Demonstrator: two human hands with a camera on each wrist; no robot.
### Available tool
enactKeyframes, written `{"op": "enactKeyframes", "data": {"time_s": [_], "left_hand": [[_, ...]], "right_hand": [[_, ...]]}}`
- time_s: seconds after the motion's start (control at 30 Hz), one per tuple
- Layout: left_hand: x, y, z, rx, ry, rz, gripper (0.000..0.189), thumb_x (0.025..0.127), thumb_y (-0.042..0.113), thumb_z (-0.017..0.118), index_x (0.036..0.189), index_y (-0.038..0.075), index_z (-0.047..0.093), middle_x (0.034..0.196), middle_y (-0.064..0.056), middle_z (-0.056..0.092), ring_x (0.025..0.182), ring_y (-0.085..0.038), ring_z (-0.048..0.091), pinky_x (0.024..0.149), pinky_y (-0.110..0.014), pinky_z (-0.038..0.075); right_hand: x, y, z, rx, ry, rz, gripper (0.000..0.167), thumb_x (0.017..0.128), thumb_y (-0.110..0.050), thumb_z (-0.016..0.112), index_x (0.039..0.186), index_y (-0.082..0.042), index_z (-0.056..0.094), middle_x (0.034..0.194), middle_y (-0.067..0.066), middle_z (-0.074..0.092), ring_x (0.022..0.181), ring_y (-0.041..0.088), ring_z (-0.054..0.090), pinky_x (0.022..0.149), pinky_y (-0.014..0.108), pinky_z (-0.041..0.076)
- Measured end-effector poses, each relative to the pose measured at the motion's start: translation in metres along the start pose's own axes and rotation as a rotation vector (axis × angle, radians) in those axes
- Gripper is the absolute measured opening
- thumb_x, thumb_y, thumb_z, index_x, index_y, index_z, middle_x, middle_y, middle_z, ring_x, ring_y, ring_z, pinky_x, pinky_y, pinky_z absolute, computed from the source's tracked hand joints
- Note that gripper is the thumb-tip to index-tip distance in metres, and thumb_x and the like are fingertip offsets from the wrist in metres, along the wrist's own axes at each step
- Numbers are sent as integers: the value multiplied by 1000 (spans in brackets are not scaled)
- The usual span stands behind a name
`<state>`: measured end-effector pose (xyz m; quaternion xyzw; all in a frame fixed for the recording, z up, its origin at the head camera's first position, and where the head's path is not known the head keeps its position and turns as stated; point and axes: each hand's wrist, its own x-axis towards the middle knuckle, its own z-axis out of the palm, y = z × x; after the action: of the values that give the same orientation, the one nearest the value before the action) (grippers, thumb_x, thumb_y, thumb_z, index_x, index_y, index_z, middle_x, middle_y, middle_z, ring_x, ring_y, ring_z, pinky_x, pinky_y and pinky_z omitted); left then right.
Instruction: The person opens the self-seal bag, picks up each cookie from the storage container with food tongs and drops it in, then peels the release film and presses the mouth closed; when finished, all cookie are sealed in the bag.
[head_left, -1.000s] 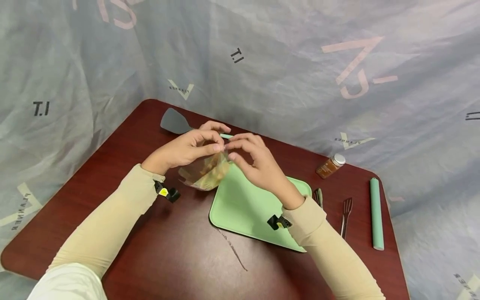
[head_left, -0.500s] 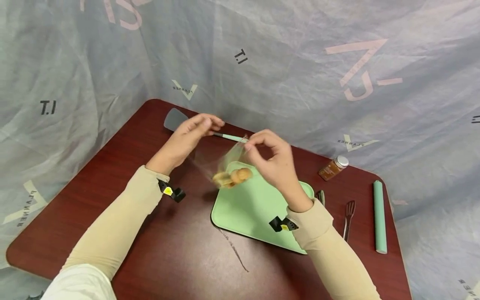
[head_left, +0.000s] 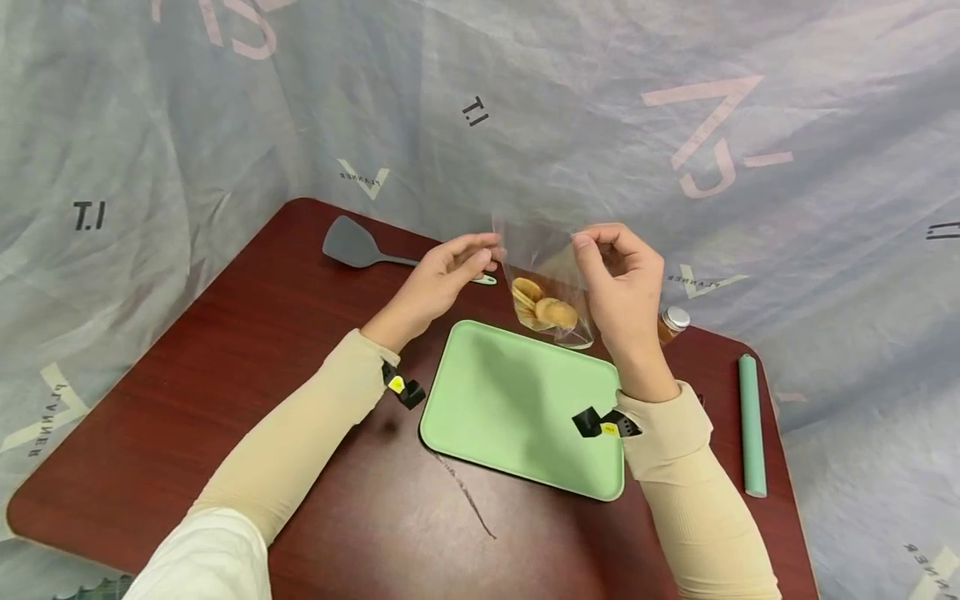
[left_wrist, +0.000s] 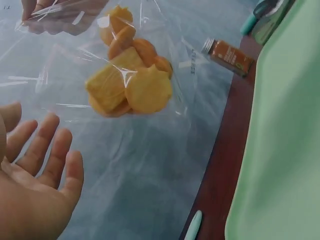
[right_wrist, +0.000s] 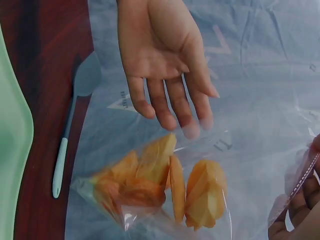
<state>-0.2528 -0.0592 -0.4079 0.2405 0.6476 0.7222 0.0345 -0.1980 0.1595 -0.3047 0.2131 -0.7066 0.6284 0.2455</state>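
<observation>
A clear plastic bag (head_left: 542, 250) with several yellow-orange cookie-like pieces (head_left: 557, 312) in it hangs above the far side of the green tray (head_left: 525, 400). My right hand (head_left: 628, 287) pinches the bag's upper right edge between thumb and fingers. A zip-like strip shows by those fingers in the right wrist view. My left hand (head_left: 441, 283) is at the bag's left side, its fingers spread and loosely bent in the left wrist view (left_wrist: 42, 170). In the right wrist view this hand (right_wrist: 167, 65) holds nothing; whether its fingertips touch the film is unclear.
A grey spatula (head_left: 352, 242) with a mint handle lies behind the left hand. A small silver-capped jar (head_left: 675, 320) stands partly behind the right hand. A mint rolling-pin-like cylinder (head_left: 752, 425) lies along the table's right edge. A grey printed cloth (head_left: 562, 125) hangs behind.
The left hand came off the bag's top and moved right. The right hand moved right and up with the bag, which now hangs spread out with its contents at the bottom.
</observation>
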Motion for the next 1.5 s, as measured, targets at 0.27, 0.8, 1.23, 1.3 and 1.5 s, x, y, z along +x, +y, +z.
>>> {"op": "enactKeyframes", "data": {"time_s": [0.27, 0.8, 1.23, 1.3, 1.5], "left_hand": [[7, -1, 8, 34, 101, -55, 38, 105, 30, 59, 139, 14, 61, 129, -12, 63, 114, -22, 60, 104, -43, 43], [-2, 22, -7, -219, 115, 0, 8, 98, 8, 69, 105, 9, 71, 108, -7, 67, 109, -28, 60, 101, -44, 43], [-12, 87, 13, 46, 48, 203, 15, 97, 20, 73, 103, 6, 75, 101, -10, 69, 83, -29, 57, 74, -37, 47], [-13, 93, 15, 40, 47, 201, 14, 98, 17, 71, 104, 5, 74, 102, -11, 69, 84, -29, 57, 75, -36, 47], [-18, 90, 11, -28, 104, 183, 11, 99, 9, 69, 104, 0, 71, 98, -15, 65, 89, -30, 61, 86, -39, 50]], "right_hand": [[-2, 4, -1, -3, 10, 35, 13, 96, -3, 67, 93, 9, 70, 88, 5, 65, 73, 16, 52, 68, 28, 40], [-4, 35, -18, 132, 95, 17, 9, 95, -1, 70, 93, 7, 72, 90, 14, 72, 80, 27, 60, 78, 31, 48], [-29, 64, -24, 406, 145, 335, 12, 99, -9, 68, 95, 2, 68, 93, 12, 71, 83, 21, 65, 77, 32, 49], [-32, 65, -22, 421, 146, 317, 11, 100, -9, 67, 97, 2, 68, 93, 12, 71, 84, 22, 66, 79, 33, 50], [-33, 60, -15, 473, 188, 163, 11, 96, 1, 68, 105, 1, 62, 93, 16, 72, 87, 26, 66, 80, 34, 50]]}}
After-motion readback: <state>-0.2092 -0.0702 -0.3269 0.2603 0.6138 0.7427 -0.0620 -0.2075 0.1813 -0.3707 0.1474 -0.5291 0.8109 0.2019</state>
